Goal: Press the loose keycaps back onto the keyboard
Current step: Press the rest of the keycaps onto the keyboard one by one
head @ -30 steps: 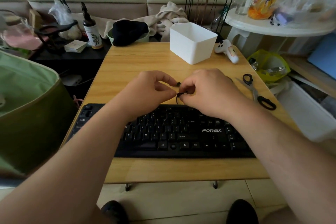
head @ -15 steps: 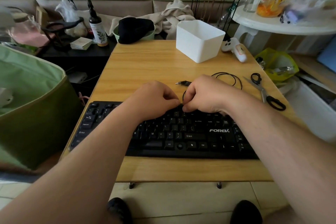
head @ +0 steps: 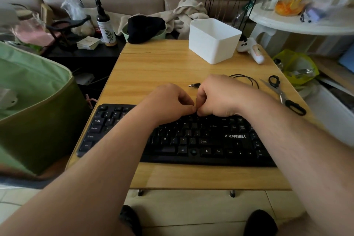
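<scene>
A black plastic keyboard with white legends lies across the near part of a light wooden table. Both hands are over its top rows, near the middle. The left hand has its fingers curled under, thumb and forefinger meeting at the tip right where they touch the right hand. The right hand is also curled, knuckles up, its fingertips pressed down at the upper key row. Whether either hand pinches a keycap cannot be told, since the fingers hide the spot; no loose keycap shows clearly.

Just behind the right hand a thin black cable loops on the table, its plug end pointing left. Black-handled scissors lie near the right edge of the table, apart from the keyboard. A white rectangular plastic bin stands upright toward the far right corner, with a white handheld controller beside it. A dark spray bottle with a leaf label stands on the dark surface left of the table, and a green fabric bag fills the left side.
</scene>
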Demonstrator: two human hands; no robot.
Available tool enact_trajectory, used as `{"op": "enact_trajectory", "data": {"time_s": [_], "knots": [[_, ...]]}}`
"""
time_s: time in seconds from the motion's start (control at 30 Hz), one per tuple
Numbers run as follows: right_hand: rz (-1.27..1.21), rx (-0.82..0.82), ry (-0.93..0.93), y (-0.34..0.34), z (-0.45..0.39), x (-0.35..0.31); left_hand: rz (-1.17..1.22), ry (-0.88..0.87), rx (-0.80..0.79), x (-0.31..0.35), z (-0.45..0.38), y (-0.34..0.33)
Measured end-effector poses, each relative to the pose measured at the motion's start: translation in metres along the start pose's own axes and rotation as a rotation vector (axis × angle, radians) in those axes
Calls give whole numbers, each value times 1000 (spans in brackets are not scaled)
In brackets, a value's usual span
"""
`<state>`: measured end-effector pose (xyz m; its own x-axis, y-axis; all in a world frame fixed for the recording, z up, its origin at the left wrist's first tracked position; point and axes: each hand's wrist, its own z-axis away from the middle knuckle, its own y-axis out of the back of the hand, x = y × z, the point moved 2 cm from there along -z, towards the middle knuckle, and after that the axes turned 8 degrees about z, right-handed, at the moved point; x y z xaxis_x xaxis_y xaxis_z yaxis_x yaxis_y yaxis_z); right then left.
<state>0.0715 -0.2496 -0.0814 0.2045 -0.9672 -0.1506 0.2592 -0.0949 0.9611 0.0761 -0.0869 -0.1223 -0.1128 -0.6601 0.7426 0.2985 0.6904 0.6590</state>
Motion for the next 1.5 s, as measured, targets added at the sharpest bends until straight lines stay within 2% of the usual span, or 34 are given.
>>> {"op": "enact_trajectory", "data": {"time_s": [0.27,0.43,0.73,0.93,1.1,1.3,1.5], "knots": [[-66,-36,-29,-1,-3,5,33,56,6,2,1,-2],[-218,23,-99,-9,-5,10,50,79,10,4,2,-1],[-283,12,-116,-15,-5,15,57,89,33,3,-1,-3],[-331,38,-85,-15,-1,20,68,64,16,-6,1,16],[-388,129,-26,-20,5,24,45,115,21,-30,15,53],[-340,190,30,-23,14,36,-33,186,112,-61,40,87],[-374,180,23,-25,16,54,33,206,206,-91,60,103]]}}
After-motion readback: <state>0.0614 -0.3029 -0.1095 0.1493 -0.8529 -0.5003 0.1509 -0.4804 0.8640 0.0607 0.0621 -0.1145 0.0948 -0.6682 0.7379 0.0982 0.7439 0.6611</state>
